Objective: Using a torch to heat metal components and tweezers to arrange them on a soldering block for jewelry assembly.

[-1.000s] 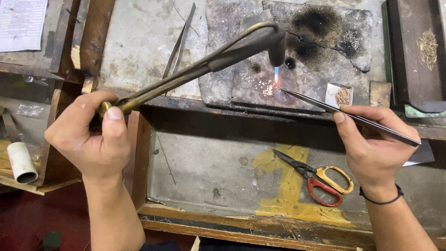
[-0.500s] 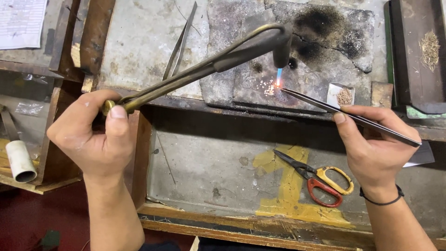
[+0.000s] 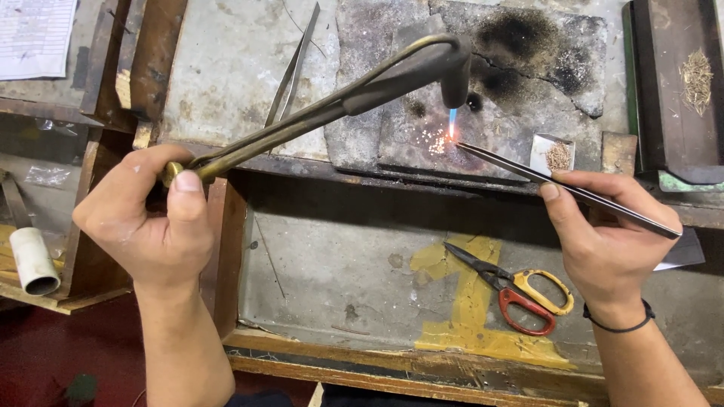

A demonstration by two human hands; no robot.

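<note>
nearest the viewer, both forearms enter from the bottom edge, cut off below the elbow. left hand: fist closed around the brass end of the torch, thumb laid over the top, knuckles to the left. right hand: fingers pinched shut on the tweezers, held like a pen, a black band at the wrist; the rear end of the tweezers juts past the hand to the right. between the hands, lower tray: scissors with yellow and red handles, lying on a yellow patch. farther: the torch runs up and right from the fist, its bent nozzle pointing down at the charred block; a small blue flame meets the tweezer tips there, with orange glow beside. the piece being heated is too small to make out. beyond: a second pair of tweezers on the bench, a small tray of shavings.
</note>
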